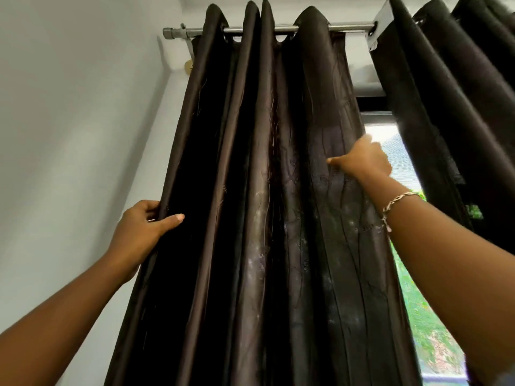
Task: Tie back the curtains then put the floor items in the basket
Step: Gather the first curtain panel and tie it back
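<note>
Dark satiny curtain (250, 190) hanging from the rod (278, 29) looks soft, slippery and likely light, best gathered mid-height, where the left hand (139, 229) and right hand (362, 162) pinch its edges

No legible text; pale panel (379, 26) by curtain rod (250, 29) perhaps printed, unreadable.

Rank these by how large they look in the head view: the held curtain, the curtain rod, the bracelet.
1. held curtain, filling most of the view.
2. curtain rod, long but thin.
3. bracelet, smallest even though nearer the camera.
</note>
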Tool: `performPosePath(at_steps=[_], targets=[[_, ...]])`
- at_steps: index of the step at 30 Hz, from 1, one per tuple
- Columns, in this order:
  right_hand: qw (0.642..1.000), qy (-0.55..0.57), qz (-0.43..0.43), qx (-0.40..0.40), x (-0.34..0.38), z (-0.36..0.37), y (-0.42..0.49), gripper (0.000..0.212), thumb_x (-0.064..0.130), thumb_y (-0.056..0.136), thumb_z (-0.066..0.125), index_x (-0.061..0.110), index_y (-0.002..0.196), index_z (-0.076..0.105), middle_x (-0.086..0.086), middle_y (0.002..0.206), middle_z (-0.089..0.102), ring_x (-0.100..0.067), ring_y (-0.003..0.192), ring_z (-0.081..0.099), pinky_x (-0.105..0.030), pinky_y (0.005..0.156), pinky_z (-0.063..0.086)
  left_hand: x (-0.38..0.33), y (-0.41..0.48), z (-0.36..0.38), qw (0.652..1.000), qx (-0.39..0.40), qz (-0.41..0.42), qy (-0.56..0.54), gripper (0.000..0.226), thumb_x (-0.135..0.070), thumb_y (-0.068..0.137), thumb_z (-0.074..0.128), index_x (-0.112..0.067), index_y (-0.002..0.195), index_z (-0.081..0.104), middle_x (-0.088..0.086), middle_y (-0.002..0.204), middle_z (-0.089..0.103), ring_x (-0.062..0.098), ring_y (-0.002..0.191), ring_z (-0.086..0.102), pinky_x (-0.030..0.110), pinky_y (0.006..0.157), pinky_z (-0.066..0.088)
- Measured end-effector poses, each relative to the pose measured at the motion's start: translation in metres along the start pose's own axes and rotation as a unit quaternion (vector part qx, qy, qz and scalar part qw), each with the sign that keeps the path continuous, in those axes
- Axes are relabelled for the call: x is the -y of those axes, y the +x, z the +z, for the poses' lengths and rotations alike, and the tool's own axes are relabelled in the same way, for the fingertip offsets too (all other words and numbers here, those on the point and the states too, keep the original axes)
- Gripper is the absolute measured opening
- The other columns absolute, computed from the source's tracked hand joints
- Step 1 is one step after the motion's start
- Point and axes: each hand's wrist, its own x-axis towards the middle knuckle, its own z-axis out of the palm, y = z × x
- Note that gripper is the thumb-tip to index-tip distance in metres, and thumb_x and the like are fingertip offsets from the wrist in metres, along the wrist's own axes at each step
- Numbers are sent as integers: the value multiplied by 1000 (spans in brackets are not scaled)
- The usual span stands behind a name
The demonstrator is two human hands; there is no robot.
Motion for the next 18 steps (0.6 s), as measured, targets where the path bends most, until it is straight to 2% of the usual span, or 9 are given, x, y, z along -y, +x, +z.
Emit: performPosePath(at_steps=[3,6,9,12,15,18], targets=[[997,-35,4,70,-10,-2,3,53,29,84,65,1,125,46,-24,127,52,-39,118,49,-41,93,41,-1,4,3,1000,-4,-7,-1,43,-13,77,72,-6,116,54,15,117,62,29,105,61,47,99,45],[995,-84,-28,50,-1,9,-5,34,12,90,47,-1,122,49,-27,127,51,-42,117,49,-42,93,41,2,5,1,1000,-15,-18,3,50,-6,77,71,-2,123,50,20,124,57,33,111,57,48,103,41],[990,-107,-90,34,26,28,-20,31,5,89,42,-1,118,52,-26,123,54,-43,113,51,-43,89,43,7,5,-7,1000,-16,-24,3,48,1,78,68,-2,122,49,20,125,56,30,107,58,44,101,43],[984,-108,-140,36,62,52,-34,33,5,91,38,-1,121,51,-24,125,54,-41,115,52,-43,90,43,11,5,-18,1000,-2,-25,-10,46,1,79,66,-3,121,49,17,122,58,25,101,59,37,94,45],[982,-80,-163,46,99,74,-44,35,5,92,35,-3,124,48,-23,129,53,-40,119,50,-42,93,42,15,5,-33,1000,7,-18,-12,46,-7,80,68,-7,121,50,14,122,58,26,109,58,42,101,44],[973,-58,-203,91,139,96,-53,36,5,93,34,-2,125,47,-23,131,51,-40,120,49,-42,95,42,16,7,-49,1000,6,-7,-6,44,-13,81,68,-9,121,51,12,122,60,25,110,58,44,103,43]])
